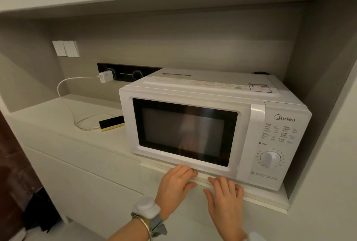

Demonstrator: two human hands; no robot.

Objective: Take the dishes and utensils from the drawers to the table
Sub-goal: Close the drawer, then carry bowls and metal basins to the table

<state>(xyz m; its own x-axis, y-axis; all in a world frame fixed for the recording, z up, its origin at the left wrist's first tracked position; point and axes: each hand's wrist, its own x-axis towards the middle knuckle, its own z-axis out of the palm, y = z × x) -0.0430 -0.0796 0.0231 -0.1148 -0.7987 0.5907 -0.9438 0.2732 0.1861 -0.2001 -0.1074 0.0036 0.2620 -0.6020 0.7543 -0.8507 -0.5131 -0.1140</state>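
Note:
Both hands rest on the top edge of a white drawer front (pixel 218 180) just under the counter, below the microwave. My left hand (pixel 174 186) has its fingers hooked over that edge, thumb against the front panel. My right hand (pixel 225 200) sits beside it to the right, fingers curled over the same edge. The drawer stands out only slightly from the cabinet, and its inside is hidden. No dishes or utensils are in view.
A white microwave (pixel 212 124) stands on the white counter (pixel 58 121) inside a niche. Left of it lies a phone (pixel 112 123) on a white charging cable plugged into a charger (pixel 105 76) on the back wall. White cabinet fronts (pixel 87 182) are below.

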